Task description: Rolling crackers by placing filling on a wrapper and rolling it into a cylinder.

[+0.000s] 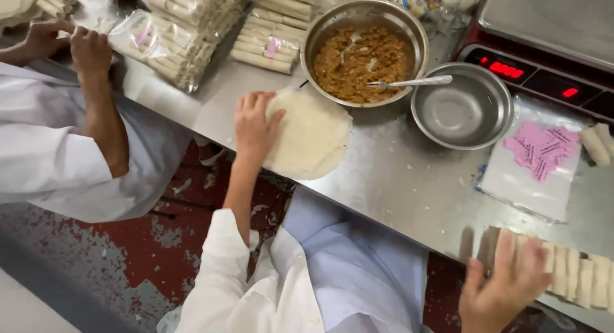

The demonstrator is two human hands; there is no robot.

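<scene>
Meanwhile left hand [254, 125] lies flat on the round white wrapper [310, 135] at frame centre; right hand [502, 288] clasps pale rolls [575, 275] lower right; overhanging wrapper could slip off the steel table [396, 179].

Round white wrapper [313, 138]: laid flat at the near desk [396, 179] edge, left rim pressed under the left hand [254, 125]. Row of pale rolled spring rolls [569, 272]: lined side by side at the desk's right near edge, left end gripped by the right hand [502, 288].
</scene>
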